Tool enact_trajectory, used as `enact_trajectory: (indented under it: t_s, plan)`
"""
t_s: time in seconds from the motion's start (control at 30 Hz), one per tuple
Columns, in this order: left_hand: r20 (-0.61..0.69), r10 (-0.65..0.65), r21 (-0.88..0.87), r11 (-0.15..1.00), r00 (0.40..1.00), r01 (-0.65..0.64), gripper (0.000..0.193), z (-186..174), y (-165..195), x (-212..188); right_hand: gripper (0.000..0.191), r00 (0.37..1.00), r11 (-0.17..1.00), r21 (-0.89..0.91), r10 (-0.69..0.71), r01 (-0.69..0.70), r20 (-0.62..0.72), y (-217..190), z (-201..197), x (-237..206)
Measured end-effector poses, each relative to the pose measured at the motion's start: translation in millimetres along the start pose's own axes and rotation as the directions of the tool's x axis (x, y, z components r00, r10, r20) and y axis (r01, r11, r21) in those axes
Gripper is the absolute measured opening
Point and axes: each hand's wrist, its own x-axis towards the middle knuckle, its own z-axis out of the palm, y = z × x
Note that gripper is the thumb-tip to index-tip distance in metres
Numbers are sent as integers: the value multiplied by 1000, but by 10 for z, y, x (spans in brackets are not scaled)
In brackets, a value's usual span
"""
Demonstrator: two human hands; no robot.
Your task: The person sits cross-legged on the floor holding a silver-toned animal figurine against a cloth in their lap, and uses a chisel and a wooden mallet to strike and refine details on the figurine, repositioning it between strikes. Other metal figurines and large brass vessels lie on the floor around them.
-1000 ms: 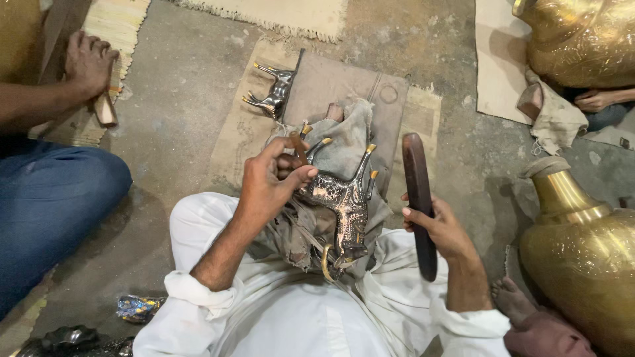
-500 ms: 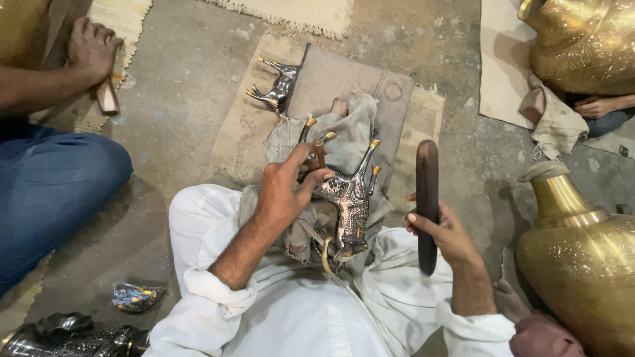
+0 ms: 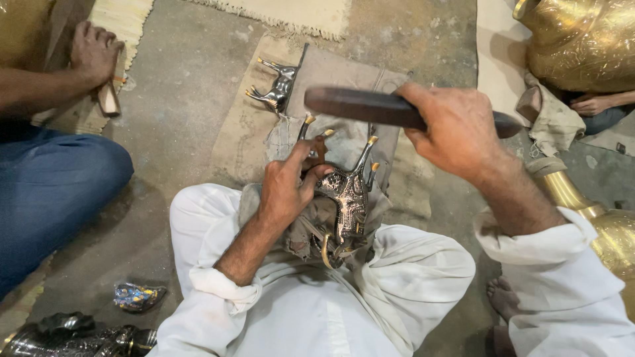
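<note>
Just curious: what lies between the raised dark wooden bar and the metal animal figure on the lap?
Head view: only open air, with grey cloth behind, separates wooden bar from metal animal figure.

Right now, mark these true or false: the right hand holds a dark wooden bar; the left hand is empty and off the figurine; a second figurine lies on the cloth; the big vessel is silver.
1. The right hand holds a dark wooden bar. True.
2. The left hand is off the figurine. False: it grips the figurine on the lap.
3. A second figurine lies on the cloth. True.
4. The big vessel is silver. False: brass-gold.
</note>
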Motion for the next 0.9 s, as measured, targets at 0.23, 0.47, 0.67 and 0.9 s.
enact_trajectory:
  t_s: [0.23,0.47,0.67,0.9]
  plan:
    - [7,-13,-20,1000,1000,14,40,24,-9,-5,36,999,998,-55,-45,43,-27,-90,-189,45]
    - [18,2,-14,1000,1000,-1,41,5,20,1,29,994,989,108,104,-99,-44,-56,-131,9]
    - [20,13,-4,1000,1000,-13,40,1,27,21,32,991,998,55,-11,19,-132,0,-53,-6]
    - [-9,86,-48,995,996,-86,39,18,-11,9,30,980,994,-36,-111,107,-162,26,-49,-29]
